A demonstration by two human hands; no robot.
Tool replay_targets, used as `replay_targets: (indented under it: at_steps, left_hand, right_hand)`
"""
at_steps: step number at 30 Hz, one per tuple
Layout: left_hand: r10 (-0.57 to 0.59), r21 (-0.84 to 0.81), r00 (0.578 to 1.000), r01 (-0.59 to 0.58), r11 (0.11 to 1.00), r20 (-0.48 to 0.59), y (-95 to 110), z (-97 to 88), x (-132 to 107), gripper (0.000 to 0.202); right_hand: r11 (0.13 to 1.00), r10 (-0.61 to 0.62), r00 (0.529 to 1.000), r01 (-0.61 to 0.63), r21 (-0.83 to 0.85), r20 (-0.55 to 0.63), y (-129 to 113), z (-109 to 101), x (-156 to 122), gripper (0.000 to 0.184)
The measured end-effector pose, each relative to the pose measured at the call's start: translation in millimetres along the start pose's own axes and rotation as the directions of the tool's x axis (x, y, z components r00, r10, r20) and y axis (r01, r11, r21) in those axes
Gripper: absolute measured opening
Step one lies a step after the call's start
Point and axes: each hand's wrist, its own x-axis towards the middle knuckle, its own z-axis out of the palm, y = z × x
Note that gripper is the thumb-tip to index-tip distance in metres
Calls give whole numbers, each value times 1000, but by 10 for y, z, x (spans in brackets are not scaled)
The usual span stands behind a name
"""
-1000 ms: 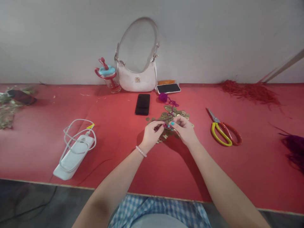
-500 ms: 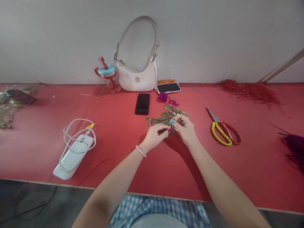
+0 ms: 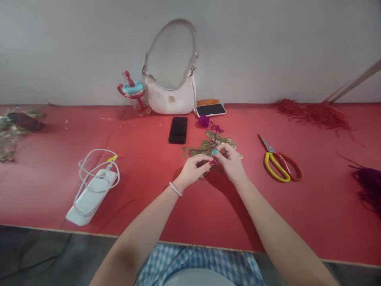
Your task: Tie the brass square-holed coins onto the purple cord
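My left hand (image 3: 195, 171) and my right hand (image 3: 230, 161) meet above a pile of brass-coloured coins (image 3: 208, 144), some with holes. Both hands are closed in a pinch on purple yarn (image 3: 202, 150), thumb against forefinger. Whether a coin is also between the fingertips is hidden. The yarn trails over the coins towards a small purple ball of yarn (image 3: 203, 121) behind the pile. Scissors (image 3: 276, 161) with one yellow and one red handle lie to the right of my right hand, apart from it.
A black phone (image 3: 177, 130) lies left of the coins; another phone (image 3: 210, 110) is behind. A white handbag (image 3: 171, 97) and a lidded cup (image 3: 138, 99) stand by the wall. A white power bank (image 3: 92, 196) with cable lies left. Red shreds (image 3: 312, 115) and purple yarn strands (image 3: 369, 182) lie right.
Both hands stay pinched together over the coins, with only slight shifts of the fingertips. The objects on the table keep their places.
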Motion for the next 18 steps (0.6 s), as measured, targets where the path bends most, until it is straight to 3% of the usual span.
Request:
replay_targets:
  at_steps: [12,18]
  left_hand:
    - [267,76,962,-262,962,-61,17,3,46,14]
    - [255,48,966,-253,966,-50,20,6,35,12]
  right_hand:
    - [996,62,994,-57,-62,88,-15,34,-18,20]
    - [997,42,994,-36,-65,101,-3,29,-10,19]
